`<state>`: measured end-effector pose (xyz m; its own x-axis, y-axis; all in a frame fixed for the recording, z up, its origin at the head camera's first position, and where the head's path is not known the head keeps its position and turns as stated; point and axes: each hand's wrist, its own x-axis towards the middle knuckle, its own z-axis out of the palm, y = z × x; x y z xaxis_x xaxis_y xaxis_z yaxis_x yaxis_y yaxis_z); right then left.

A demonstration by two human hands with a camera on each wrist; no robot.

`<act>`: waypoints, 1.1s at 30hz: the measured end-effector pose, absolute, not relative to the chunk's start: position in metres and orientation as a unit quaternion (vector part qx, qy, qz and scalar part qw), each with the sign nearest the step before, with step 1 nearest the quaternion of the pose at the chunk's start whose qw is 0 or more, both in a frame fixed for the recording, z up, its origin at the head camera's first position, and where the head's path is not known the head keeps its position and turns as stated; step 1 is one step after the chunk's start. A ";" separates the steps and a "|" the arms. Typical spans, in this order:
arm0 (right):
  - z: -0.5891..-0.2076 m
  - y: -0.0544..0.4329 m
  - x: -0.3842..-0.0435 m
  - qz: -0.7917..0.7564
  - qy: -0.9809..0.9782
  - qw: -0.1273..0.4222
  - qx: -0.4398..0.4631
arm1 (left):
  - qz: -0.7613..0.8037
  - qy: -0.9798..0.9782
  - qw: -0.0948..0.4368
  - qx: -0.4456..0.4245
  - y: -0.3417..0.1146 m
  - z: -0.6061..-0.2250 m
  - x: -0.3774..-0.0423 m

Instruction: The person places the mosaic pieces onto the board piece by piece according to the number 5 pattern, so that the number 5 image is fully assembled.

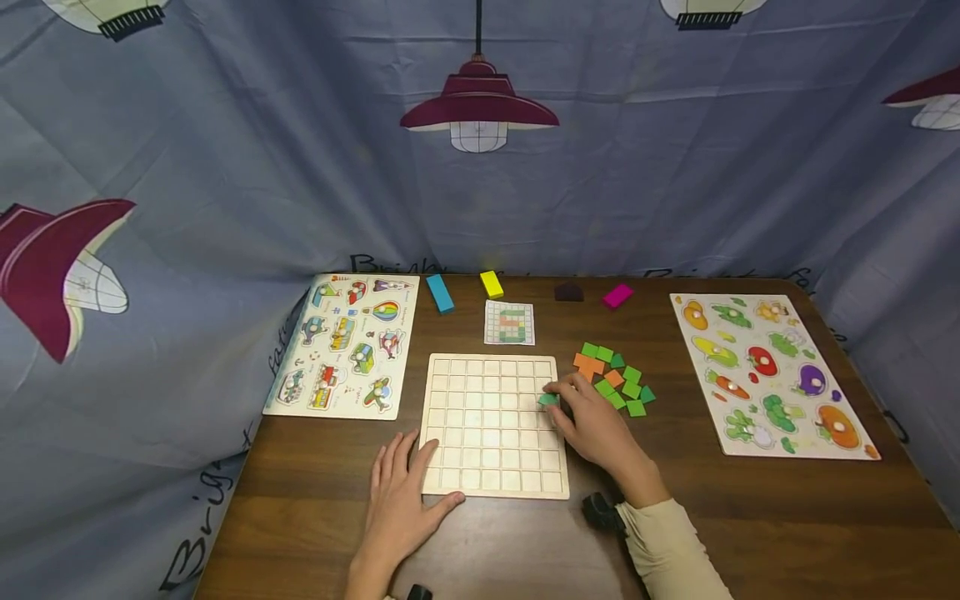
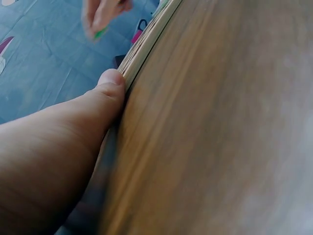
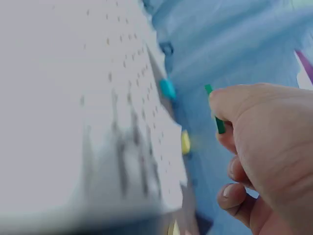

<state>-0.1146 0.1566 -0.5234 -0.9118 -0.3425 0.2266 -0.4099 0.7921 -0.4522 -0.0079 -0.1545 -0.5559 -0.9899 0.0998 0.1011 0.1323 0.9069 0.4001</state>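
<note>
My right hand [image 1: 600, 425] pinches a green tile [image 3: 218, 117] between thumb and fingertips, over the right edge of the wooden grid board [image 1: 491, 427]. The board's square cells hold no tiles. My left hand [image 1: 401, 496] lies with fingers spread at the board's lower left corner, its thumb [image 2: 112, 81] against the board's edge in the left wrist view. Right of the board lies a loose group of green tiles [image 1: 632, 375] and orange tiles [image 1: 588, 365]. Behind the board is a small printed pattern card [image 1: 510, 323] with green and orange squares on a grid.
At the table's back lie a blue block [image 1: 440, 294], a yellow block [image 1: 492, 284], a dark brown piece [image 1: 568, 292] and a magenta block [image 1: 618, 296]. A vehicle puzzle board [image 1: 341, 346] is at left, a vegetable puzzle board [image 1: 776, 375] at right. A patterned blue curtain [image 1: 300, 150] hangs behind.
</note>
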 end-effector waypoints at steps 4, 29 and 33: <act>-0.511 0.123 -0.136 0.265 -0.936 0.032 0.230 | -0.212 -0.974 0.051 -0.053 -0.151 -0.557 -0.008; -0.526 0.053 -0.174 0.242 -0.934 -0.046 0.260 | -0.187 -0.978 0.069 -0.064 -0.138 -0.556 -0.005; -0.526 0.053 -0.172 0.241 -0.935 -0.041 0.257 | -0.192 -0.977 0.068 -0.059 -0.137 -0.557 -0.006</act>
<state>-0.1722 0.0534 -0.5261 -0.8645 -0.5004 0.0484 -0.4613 0.7512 -0.4721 -0.0055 -0.1374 -0.5567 -0.9840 0.0883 0.1550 0.1405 0.9191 0.3682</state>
